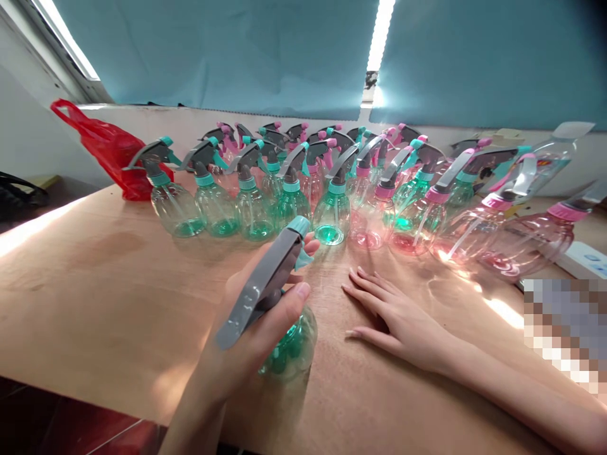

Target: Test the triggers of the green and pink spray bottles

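Note:
My left hand (251, 322) is wrapped round the neck of a green spray bottle (296, 344) with a grey and teal spray head, near the front middle of the table. The bottle's lower part shows below my thumb. To the right, my right hand (386, 309) lies flat on the wooden table (114, 297), fingers spread, holding nothing. Behind both hands stand several spray bottles in rows, with green ones such as the green bottle (332, 215) at the left and middle, and pink ones such as the pink bottle (417, 224) to the right.
A red plastic bag (111, 148) sits at the back left. A clear bottle (552, 155) stands at the back right, near a white box (585, 258). Teal curtains (237, 57) hang behind the table. The table's front edge crosses the lower left.

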